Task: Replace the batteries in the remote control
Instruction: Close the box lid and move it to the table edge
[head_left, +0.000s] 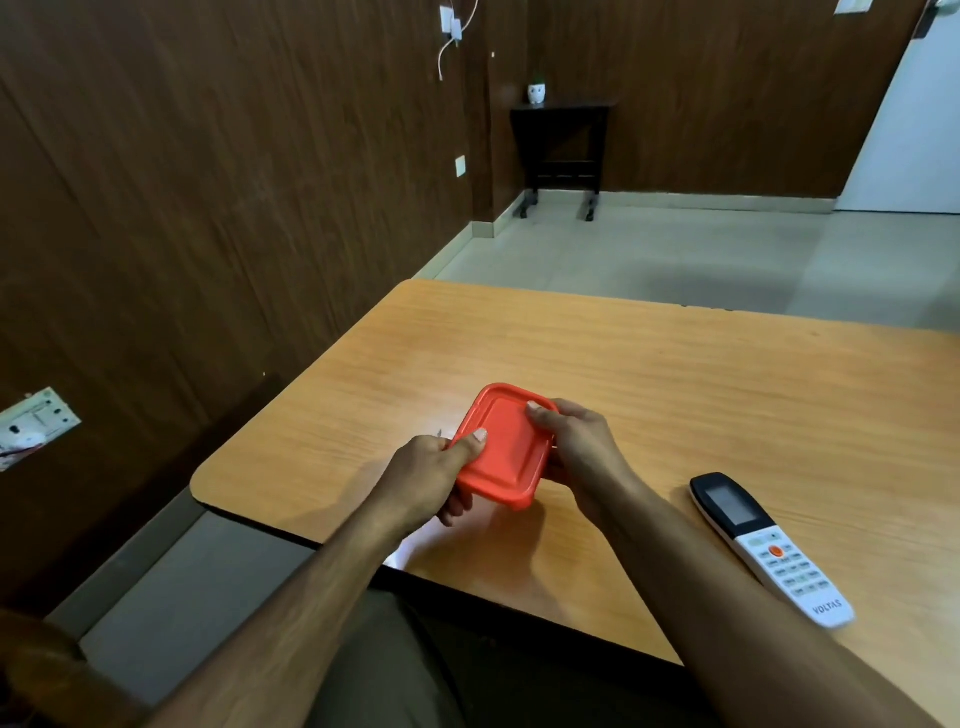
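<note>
A small box with a red lid (506, 451) is held over the near left part of the wooden table (649, 374). My left hand (431, 480) grips its left side, thumb on the lid and fingers curled underneath. My right hand (576, 447) grips its right side, thumb pressed on the lid's far corner. What the box holds is hidden. A white remote control (769, 545) with a dark screen end lies face up on the table to the right of my right forearm, untouched.
A dark wood-panelled wall runs along the left with a switch socket (36, 421). A small dark side table (563, 150) with a white pot stands in the far corner. Tiled floor lies beyond the table.
</note>
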